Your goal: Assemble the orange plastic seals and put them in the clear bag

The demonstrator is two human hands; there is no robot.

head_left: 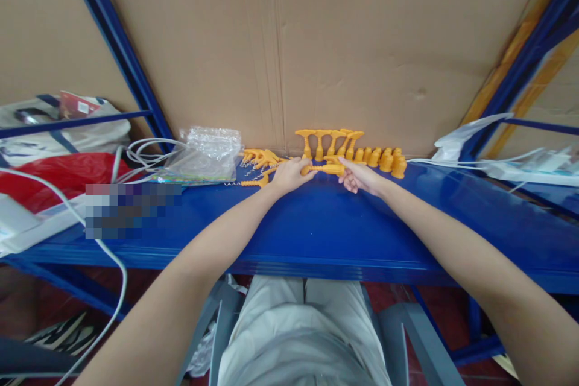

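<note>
Both my arms reach forward over a blue shelf (316, 223). My left hand (289, 175) and my right hand (357, 176) are closed on the two ends of one orange plastic part (323, 168) held just above the shelf. Behind it, against the cardboard, a row of upright orange T-shaped pins (330, 142) stands beside a row of short orange caps (384, 158). A loose heap of orange pins (260, 160) lies left of my left hand.
A clear plastic bag (205, 154) and white cables (140, 154) lie at the left, with a red bag (63, 175) further left. White plastic and cables (470, 145) sit at the right. A cardboard sheet (316, 42) backs the shelf, and blue uprights (117, 48) frame it.
</note>
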